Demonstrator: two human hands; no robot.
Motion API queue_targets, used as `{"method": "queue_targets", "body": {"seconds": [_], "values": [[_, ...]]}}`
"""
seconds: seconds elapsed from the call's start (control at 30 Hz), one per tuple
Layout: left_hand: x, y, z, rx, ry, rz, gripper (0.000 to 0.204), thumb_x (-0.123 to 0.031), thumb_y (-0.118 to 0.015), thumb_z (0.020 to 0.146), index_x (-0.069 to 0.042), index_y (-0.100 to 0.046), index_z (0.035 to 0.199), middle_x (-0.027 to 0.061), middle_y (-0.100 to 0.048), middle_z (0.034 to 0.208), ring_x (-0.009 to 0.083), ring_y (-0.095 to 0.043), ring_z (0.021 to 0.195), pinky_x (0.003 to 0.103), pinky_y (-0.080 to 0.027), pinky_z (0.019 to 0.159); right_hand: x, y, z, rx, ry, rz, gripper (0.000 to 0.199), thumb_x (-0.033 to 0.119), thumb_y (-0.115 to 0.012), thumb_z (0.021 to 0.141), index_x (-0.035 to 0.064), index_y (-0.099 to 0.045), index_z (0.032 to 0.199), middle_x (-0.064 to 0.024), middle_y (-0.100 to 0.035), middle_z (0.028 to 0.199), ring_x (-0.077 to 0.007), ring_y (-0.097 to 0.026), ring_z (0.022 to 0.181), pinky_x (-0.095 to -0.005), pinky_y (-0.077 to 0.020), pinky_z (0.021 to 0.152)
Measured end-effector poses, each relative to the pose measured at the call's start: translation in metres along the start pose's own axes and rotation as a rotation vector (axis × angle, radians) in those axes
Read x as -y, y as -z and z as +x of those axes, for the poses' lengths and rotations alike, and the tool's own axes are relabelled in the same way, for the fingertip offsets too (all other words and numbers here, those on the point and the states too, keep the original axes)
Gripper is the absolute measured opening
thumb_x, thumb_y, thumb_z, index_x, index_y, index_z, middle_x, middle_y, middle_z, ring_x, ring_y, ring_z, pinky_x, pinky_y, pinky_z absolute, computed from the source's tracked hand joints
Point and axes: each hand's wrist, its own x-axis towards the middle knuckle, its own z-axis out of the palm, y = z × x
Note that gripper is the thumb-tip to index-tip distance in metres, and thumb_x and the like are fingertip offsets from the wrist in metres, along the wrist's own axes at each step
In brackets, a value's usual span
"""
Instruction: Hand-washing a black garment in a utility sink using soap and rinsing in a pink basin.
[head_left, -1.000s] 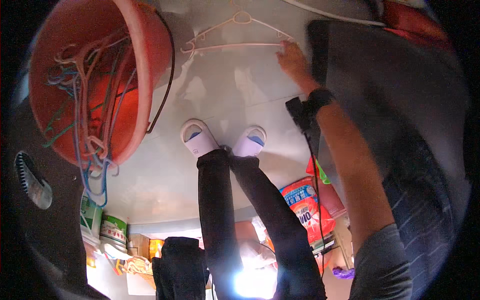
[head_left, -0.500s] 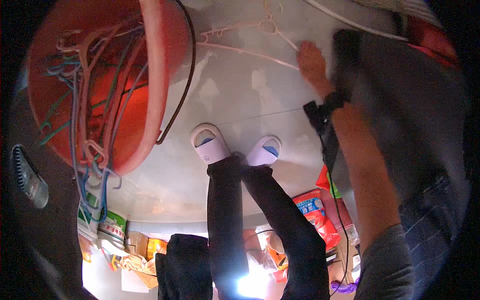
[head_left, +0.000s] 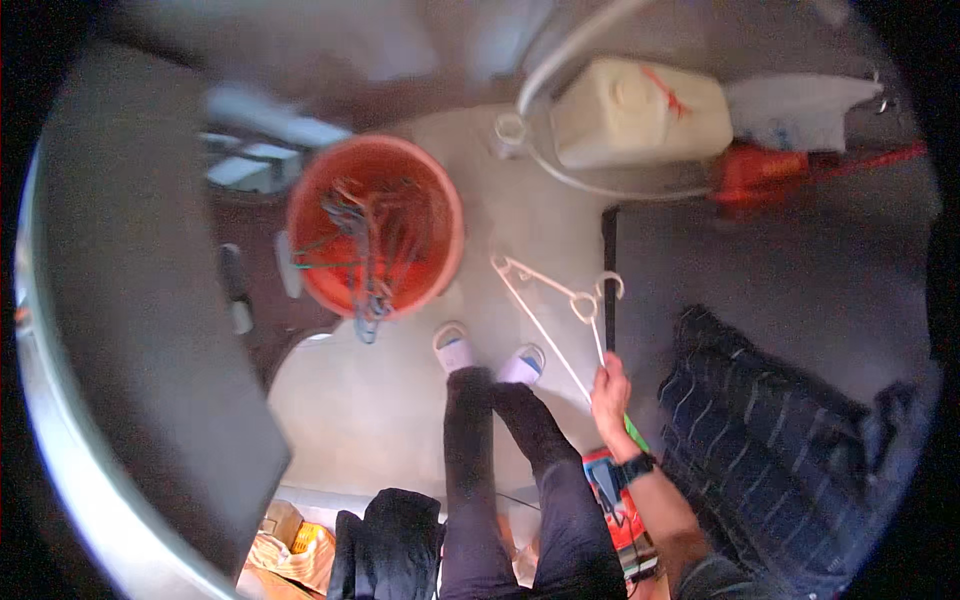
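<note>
Head view: right hand (head_left: 610, 392) is up in front of the person, fingers curled tight round the bottom end of a pale clothes hanger (head_left: 552, 312). Hanger is off the floor, held out over the grey concrete floor (head_left: 400, 420) just ahead of the shoes (head_left: 488, 352), its hook (head_left: 610, 286) uppermost in the picture and its thin bars fanning away toward the orange bucket (head_left: 375, 235). Could be two hangers pinched together; blur makes it hard to tell. Left hand isn't in shot, so can't say anything abt its fingers.

Handling, judged from the look: thin plastic or coated wire, v. light, fairly stiff but springy, so the far end will wobble when held by one tip as now. Smooth bars, slippery in a loose pinch. Best grip prob. at the neck under the hook or mid-bar, where it balances. Hook snags easily, esp. on the tangle of other hangers (head_left: 372, 250) filling the bucket.

Round about: dark striped cloth (head_left: 770, 430) lies on the floor to the person's right, touching nothing in the hand. White jug (head_left: 640, 112) and red item (head_left: 755, 175) sit further off, well apart from the hanger.
</note>
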Motion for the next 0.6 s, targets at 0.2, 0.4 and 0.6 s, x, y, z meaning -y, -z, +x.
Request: {"method": "queue_targets", "body": {"seconds": [0.2, 0.4, 0.6], "values": [[0.053, -0.096, -0.098, -0.171, -0.207, -0.001, 0.034, -0.018, -0.069, 0.064, 0.003, -0.058, 0.089, 0.013, -0.061, 0.083, 0.0222, -0.06, 0.081, 0.033, -0.046, 0.075, 0.092, 0.122, -0.068, 0.146, -0.194, 0.573, 0.021, 0.005, -0.047, 0.089, 0.0034, -0.053, 0.11, 0.0012, -0.05, 0.069, -0.0046, -0.045, 0.052, -0.0199, -0.0376, 0.042], [0.141, -0.196, -0.171, -0.236, -0.338, -0.185, 0.033, -0.019, -0.069, 0.07, 0.001, -0.056, 0.094, 0.0078, -0.06, 0.087, 0.0164, -0.059, 0.084, 0.03, -0.046, 0.077, 0.173, 0.239, -0.125, 0.051, 0.078, 0.737, 0.023, 0.003, -0.044, 0.09, 0.0021, -0.051, 0.111, 0.0021, -0.046, 0.066, -0.0027, -0.043, 0.052, -0.0166, -0.0366, 0.04], [0.187, -0.189, -0.202, -0.213, -0.491, -0.387, 0.027, -0.015, -0.066, 0.07, -0.001, -0.057, 0.091, 0.0066, -0.059, 0.09, 0.0151, -0.057, 0.085, 0.025, -0.043, 0.079, 0.318, 0.283, -0.156, 0.269, 0.435, 0.809, 0.024, 0.002, -0.044, 0.089, -0.0005, -0.049, 0.112, -0.0008, -0.05, 0.071, -0.0051, -0.048, 0.056, -0.0174, -0.0401, 0.045]]}}
